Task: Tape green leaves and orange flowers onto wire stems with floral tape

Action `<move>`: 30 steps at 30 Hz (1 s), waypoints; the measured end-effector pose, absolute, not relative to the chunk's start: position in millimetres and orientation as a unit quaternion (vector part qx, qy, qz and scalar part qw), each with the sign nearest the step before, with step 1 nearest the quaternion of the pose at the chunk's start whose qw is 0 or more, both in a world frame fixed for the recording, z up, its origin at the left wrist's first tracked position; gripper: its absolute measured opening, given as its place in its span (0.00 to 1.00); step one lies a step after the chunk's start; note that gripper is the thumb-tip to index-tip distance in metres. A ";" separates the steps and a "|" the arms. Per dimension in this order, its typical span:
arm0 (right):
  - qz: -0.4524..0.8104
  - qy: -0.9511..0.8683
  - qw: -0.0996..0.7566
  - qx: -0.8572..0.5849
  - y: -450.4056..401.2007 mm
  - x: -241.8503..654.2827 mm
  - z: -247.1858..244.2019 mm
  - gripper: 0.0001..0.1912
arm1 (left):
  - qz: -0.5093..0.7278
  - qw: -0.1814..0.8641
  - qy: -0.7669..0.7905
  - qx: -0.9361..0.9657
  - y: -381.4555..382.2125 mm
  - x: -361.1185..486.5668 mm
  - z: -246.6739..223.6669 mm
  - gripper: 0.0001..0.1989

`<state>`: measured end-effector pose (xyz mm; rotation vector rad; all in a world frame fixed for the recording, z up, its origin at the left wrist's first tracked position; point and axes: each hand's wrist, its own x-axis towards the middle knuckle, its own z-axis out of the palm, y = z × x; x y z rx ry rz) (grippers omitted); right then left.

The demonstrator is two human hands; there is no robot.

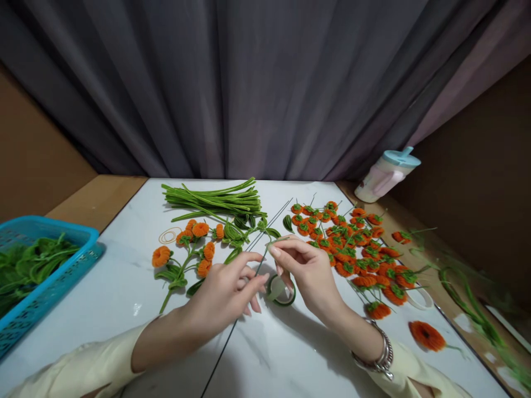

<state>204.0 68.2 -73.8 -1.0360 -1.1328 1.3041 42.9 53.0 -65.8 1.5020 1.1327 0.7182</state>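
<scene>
My right hand (pixel 305 271) pinches a thin green wire stem (pixel 276 240) between thumb and fingertips above the middle of the table. Just left of it, my left hand (pixel 228 287) has loosely curled fingers, with a gap between thumb and forefinger near the lower end of the wire. Below the fingertips stands a roll of green tape (pixel 282 291), partly covered by my right hand. Behind the hands are green pipe-cleaner leaves (pixel 234 233). A branch of orange fuzzy flowers (pixel 161 256) with green stems lies beyond my left hand.
Many orange flower heads (pixel 344 254) cover the right side. A bundle of green pipe cleaners (pixel 211 199) lies at the back. Left is a blue basket (pixel 89 235) holding green leaves; rubber bands (pixel 168 236) lie nearby. A lidded cup (pixel 385 177) stands far right; one larger flower (pixel 427 335) lies near front right.
</scene>
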 end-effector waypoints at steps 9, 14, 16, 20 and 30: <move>0.584 -0.484 0.522 -0.390 68.4 206.9 -76.2 0.08 | 0.363 0.390 0.393 0.749 46.6 39.4 -75.1 0.09; 0.577 -0.489 0.555 -0.346 70.1 208.1 -72.7 0.05 | 0.393 0.405 0.373 0.736 44.7 42.0 -70.0 0.11; 0.587 -0.485 0.558 -0.329 70.9 208.2 -71.4 0.06 | 0.395 0.434 0.360 0.725 44.0 42.2 -68.9 0.12; 0.604 -0.479 0.555 -0.312 71.8 209.0 -71.3 0.08 | 0.387 0.505 0.326 0.699 43.5 41.5 -69.1 0.14; 0.614 -0.450 0.553 -0.338 64.5 208.0 -74.5 0.06 | 0.373 0.359 0.382 0.765 46.1 39.6 -64.0 0.08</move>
